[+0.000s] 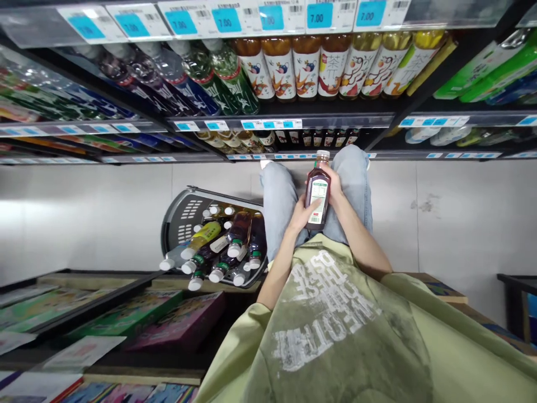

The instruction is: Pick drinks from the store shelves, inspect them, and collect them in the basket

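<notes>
A dark drink bottle (318, 193) with a white cap and a green-and-white label stands upright in front of my knees. My left hand (301, 211) is closed round its lower part from the left. My right hand (334, 182) is wrapped round its upper side from the right. To the left on the floor sits a grey shopping basket (184, 215) with several bottles lying in it, dark ones and a yellow one (202, 238).
Shelves (277, 120) ahead carry rows of tea bottles (331, 64) and water bottles (184, 73) under blue price tags (226, 21). A low display (126, 316) with flat colourful boxes lies at lower left. White tiled floor (84, 212) spreads left and right.
</notes>
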Tool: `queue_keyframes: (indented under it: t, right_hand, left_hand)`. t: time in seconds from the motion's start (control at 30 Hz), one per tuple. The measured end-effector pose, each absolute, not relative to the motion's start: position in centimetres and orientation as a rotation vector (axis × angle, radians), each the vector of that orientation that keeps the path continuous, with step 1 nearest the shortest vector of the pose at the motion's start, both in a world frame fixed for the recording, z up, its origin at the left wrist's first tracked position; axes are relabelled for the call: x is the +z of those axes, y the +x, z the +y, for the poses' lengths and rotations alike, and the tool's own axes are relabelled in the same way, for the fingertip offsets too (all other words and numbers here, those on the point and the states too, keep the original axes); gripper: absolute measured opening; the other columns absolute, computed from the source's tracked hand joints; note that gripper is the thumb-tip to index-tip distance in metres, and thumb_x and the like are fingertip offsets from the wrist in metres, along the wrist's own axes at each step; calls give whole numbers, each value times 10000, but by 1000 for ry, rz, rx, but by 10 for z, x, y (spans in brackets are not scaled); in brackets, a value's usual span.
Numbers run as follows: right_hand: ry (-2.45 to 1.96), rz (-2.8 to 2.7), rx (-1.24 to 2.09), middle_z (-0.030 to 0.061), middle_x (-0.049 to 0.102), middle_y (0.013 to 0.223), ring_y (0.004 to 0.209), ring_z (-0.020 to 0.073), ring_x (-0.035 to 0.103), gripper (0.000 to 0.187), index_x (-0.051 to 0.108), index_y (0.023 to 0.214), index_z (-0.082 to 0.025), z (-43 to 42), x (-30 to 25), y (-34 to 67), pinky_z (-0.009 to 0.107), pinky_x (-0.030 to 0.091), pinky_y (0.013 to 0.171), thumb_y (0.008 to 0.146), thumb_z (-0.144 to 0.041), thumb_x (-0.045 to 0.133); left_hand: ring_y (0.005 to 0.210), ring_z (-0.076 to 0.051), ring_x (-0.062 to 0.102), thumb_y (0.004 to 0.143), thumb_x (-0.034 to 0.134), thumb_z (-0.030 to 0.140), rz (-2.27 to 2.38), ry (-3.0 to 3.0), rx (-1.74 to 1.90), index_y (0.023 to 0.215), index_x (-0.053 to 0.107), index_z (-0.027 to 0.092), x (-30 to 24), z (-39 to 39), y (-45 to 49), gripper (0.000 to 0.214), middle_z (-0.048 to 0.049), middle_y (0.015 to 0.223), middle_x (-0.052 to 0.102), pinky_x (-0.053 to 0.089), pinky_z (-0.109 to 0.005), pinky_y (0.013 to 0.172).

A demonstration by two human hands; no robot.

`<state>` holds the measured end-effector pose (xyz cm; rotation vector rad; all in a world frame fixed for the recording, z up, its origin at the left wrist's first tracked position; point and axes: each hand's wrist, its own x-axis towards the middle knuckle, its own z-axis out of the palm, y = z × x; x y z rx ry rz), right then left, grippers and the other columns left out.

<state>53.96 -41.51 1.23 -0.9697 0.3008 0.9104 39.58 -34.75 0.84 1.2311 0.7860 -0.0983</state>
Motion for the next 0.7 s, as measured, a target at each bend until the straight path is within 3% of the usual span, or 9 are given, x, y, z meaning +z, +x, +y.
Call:
queue_keyframes:
  t: [0.13, 0.37, 0.57, 0.7]
  right_hand:
    - [-965, 299, 894, 57, 759, 706, 729, 276, 788, 407, 682, 811, -201, -418, 16, 539, 350, 652, 581, 811, -588, 807]
    - [-983, 252, 922, 73, 762, 708, 727, 278, 796, 431, 693, 824, -186, -421, 12, 540, 334, 644, 567, 827, -608, 783]
    - [-964, 247, 892, 53, 752, 695, 721, 270, 791, 415, 671, 829, -205, -417, 12, 538, 336, 639, 584, 831, -605, 783]
    - [-924, 180, 905, 74, 782, 795, 792, 287, 800, 399, 677, 899, -199, -417, 23, 535, 361, 657, 631, 801, -572, 779]
  left_hand:
    - [1146, -313, 747, 690, 957, 449, 791, 1226, -91, 1262, 651, 163, 9, -350, 397, 709, -147, 1267, 788, 575, -444, 1037]
    - [1205, -334, 726, 671, 979, 445, 771, 1262, -96, 1345, 638, 148, 11, -349, 395, 812, -166, 1319, 765, 556, -468, 1086]
    - [1180, -305, 727, 753, 890, 544, 732, 1153, -41, 1235, 675, 190, 14, -347, 393, 636, -124, 1280, 774, 562, -435, 1051]
    - [1121, -292, 748, 720, 885, 544, 731, 1011, -48, 1210, 702, 217, 21, -344, 394, 616, -83, 1205, 803, 585, -409, 998]
